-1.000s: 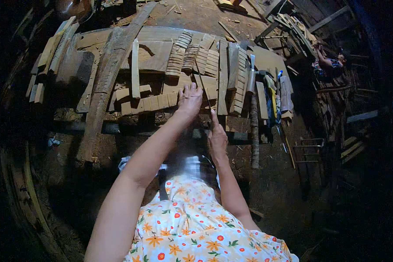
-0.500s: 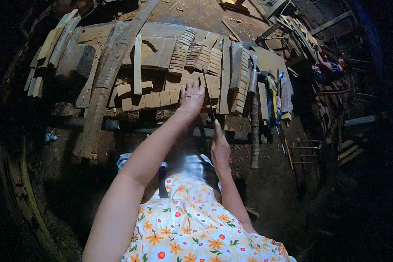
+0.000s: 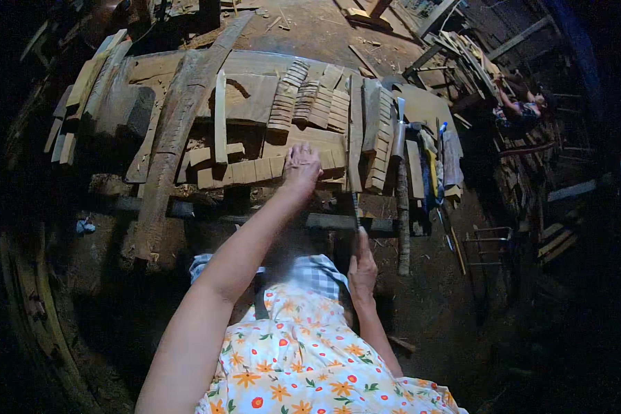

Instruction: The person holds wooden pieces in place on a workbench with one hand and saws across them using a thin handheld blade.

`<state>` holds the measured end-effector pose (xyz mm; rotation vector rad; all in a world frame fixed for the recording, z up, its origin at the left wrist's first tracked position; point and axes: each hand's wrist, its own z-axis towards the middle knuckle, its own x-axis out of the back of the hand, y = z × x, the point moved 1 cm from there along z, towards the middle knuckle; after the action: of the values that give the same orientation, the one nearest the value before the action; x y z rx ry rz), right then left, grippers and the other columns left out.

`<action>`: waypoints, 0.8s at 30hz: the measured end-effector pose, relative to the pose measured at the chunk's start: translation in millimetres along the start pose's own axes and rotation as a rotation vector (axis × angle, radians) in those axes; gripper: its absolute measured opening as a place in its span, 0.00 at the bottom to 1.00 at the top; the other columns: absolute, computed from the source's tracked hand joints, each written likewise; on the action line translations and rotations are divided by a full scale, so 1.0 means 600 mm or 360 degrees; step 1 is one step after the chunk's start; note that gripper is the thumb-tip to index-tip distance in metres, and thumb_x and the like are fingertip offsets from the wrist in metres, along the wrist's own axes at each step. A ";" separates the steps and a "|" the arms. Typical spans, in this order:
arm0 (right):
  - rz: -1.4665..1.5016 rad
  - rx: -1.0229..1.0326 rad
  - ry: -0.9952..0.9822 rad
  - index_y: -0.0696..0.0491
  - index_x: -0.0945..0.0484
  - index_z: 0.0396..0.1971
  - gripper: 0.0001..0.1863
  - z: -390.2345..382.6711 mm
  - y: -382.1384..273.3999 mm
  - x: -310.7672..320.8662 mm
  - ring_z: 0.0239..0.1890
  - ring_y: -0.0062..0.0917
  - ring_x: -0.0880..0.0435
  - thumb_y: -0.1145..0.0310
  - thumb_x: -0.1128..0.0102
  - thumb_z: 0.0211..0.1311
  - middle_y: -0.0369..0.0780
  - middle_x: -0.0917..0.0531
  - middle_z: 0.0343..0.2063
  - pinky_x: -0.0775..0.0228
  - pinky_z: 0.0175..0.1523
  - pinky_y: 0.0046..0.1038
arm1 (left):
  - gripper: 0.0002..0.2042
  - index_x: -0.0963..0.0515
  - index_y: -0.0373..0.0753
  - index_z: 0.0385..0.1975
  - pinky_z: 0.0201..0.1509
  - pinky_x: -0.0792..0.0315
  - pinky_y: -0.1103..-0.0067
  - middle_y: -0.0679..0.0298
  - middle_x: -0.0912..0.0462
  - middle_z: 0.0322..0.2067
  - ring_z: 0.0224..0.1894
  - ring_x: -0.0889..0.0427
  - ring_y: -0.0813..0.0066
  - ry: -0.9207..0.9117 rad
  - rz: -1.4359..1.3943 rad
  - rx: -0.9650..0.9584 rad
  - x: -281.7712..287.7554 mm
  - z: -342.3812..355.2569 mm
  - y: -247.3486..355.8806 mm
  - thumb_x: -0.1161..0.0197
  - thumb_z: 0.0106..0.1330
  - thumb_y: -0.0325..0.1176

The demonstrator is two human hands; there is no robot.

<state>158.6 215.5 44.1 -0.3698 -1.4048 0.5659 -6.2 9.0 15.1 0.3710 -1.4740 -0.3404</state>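
My left hand lies with its fingers stretched forward on a wooden strip scored with crosswise grooves, near the bench's front edge. Lower and to the right, my right hand is closed around the near end of a long, thin, dark-edged blade. Its exact kind is hard to make out. The blade points away from me, just right of the strip's end. Beyond my left hand sit more grooved wooden pieces, side by side on a flat board.
A heavy rough timber crosses the bench at left. At right lie a hammer-like tool with a long wooden handle and a yellow-handled tool. Another person is by the woodpile at far right.
My right hand and the blade have moved right and toward me, off the side of the grooved strip. My left hand stays on the wood. The view has shifted slightly.
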 end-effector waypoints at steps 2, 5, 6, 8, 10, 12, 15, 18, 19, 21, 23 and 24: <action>0.0069 -0.0076 -0.0031 0.37 0.46 0.66 0.40 -0.001 -0.014 0.019 0.47 0.42 0.24 0.85 0.53 0.55 0.46 0.26 0.47 0.32 0.49 0.38 | 0.21 0.28 0.35 0.37 0.51 0.33 0.65 0.51 0.30 0.41 0.46 0.30 0.54 0.0373 0.0090 -0.0158 -0.009 -0.005 -0.013 0.29 0.45 0.36; 0.0128 -0.0129 -0.0043 0.40 0.47 0.67 0.39 -0.001 -0.010 0.023 0.55 0.41 0.27 0.86 0.55 0.55 0.45 0.28 0.56 0.33 0.55 0.36 | 0.21 0.28 0.35 0.36 0.50 0.33 0.64 0.51 0.30 0.40 0.46 0.30 0.53 0.0301 0.0040 -0.0154 -0.006 -0.002 -0.010 0.29 0.45 0.36; 0.0082 -0.0049 -0.0040 0.36 0.47 0.66 0.42 -0.002 -0.007 0.017 0.43 0.41 0.24 0.86 0.52 0.53 0.45 0.26 0.46 0.31 0.46 0.37 | 0.21 0.28 0.35 0.36 0.50 0.33 0.64 0.51 0.30 0.40 0.46 0.30 0.53 0.0305 0.0046 -0.0159 -0.006 -0.001 -0.009 0.29 0.45 0.36; 0.0029 0.0056 -0.0032 0.32 0.47 0.66 0.46 -0.003 -0.006 0.008 0.29 0.39 0.23 0.86 0.48 0.49 0.44 0.25 0.33 0.30 0.36 0.38 | 0.20 0.28 0.35 0.36 0.50 0.33 0.64 0.51 0.30 0.40 0.46 0.30 0.53 0.0263 0.0032 -0.0148 -0.005 -0.001 -0.008 0.29 0.45 0.35; 0.0010 0.0031 -0.0077 0.32 0.47 0.66 0.46 -0.010 -0.005 0.001 0.28 0.39 0.24 0.86 0.47 0.49 0.43 0.26 0.32 0.30 0.35 0.38 | 0.18 0.27 0.35 0.36 0.52 0.34 0.65 0.52 0.29 0.41 0.47 0.30 0.54 0.0218 0.0038 -0.0093 -0.002 0.000 -0.005 0.31 0.47 0.35; -0.0010 0.0002 -0.0120 0.31 0.47 0.66 0.46 -0.012 -0.005 -0.005 0.28 0.39 0.24 0.86 0.46 0.49 0.43 0.27 0.30 0.30 0.35 0.39 | 0.16 0.26 0.36 0.36 0.54 0.35 0.66 0.52 0.28 0.42 0.49 0.29 0.56 0.0170 0.0045 -0.0041 -0.004 -0.001 -0.005 0.34 0.49 0.35; -0.0037 -0.0030 -0.0135 0.31 0.47 0.66 0.46 -0.012 -0.010 -0.009 0.29 0.38 0.23 0.84 0.45 0.49 0.43 0.27 0.29 0.30 0.35 0.39 | 0.19 0.30 0.34 0.36 0.49 0.33 0.63 0.50 0.32 0.41 0.47 0.31 0.52 0.0331 0.0046 -0.0106 -0.006 -0.006 -0.012 0.31 0.45 0.30; -0.0112 -0.0218 -0.0321 0.34 0.45 0.66 0.41 -0.011 -0.021 -0.008 0.38 0.41 0.21 0.83 0.48 0.53 0.45 0.23 0.37 0.30 0.43 0.39 | 0.19 0.30 0.33 0.37 0.49 0.33 0.63 0.49 0.32 0.41 0.47 0.32 0.51 0.0257 -0.0080 -0.0145 -0.004 -0.005 -0.013 0.32 0.45 0.28; -0.0106 -0.0215 -0.0337 0.34 0.45 0.66 0.41 -0.013 -0.022 -0.008 0.37 0.41 0.21 0.83 0.47 0.53 0.46 0.24 0.36 0.30 0.43 0.40 | 0.19 0.30 0.33 0.37 0.50 0.33 0.63 0.49 0.33 0.42 0.47 0.32 0.51 0.0212 -0.0070 -0.0122 -0.002 -0.003 -0.012 0.32 0.46 0.28; -0.0100 -0.0214 -0.0353 0.35 0.45 0.66 0.41 -0.014 -0.025 -0.008 0.37 0.42 0.21 0.83 0.47 0.53 0.46 0.24 0.36 0.30 0.43 0.40 | 0.19 0.30 0.32 0.37 0.50 0.33 0.63 0.49 0.33 0.42 0.47 0.32 0.51 0.0166 -0.0060 -0.0100 0.002 -0.002 -0.010 0.32 0.46 0.28; -0.0116 -0.0200 -0.0389 0.35 0.46 0.66 0.41 -0.014 -0.028 -0.007 0.37 0.42 0.22 0.82 0.46 0.53 0.46 0.24 0.36 0.30 0.43 0.40 | 0.19 0.30 0.32 0.38 0.51 0.33 0.63 0.50 0.32 0.42 0.46 0.32 0.51 0.0149 -0.0073 -0.0093 0.004 -0.002 -0.008 0.32 0.47 0.28; -0.0113 -0.0198 -0.0391 0.35 0.46 0.66 0.41 -0.015 -0.026 -0.009 0.37 0.42 0.22 0.82 0.46 0.53 0.46 0.24 0.36 0.30 0.43 0.40 | 0.19 0.30 0.32 0.38 0.51 0.33 0.63 0.50 0.32 0.42 0.46 0.32 0.51 0.0149 -0.0070 -0.0090 0.005 -0.003 -0.008 0.32 0.47 0.28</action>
<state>169.4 200.6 47.4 -0.3566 -1.6886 0.4783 -4.0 3.2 15.4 0.3697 -1.3635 -0.3945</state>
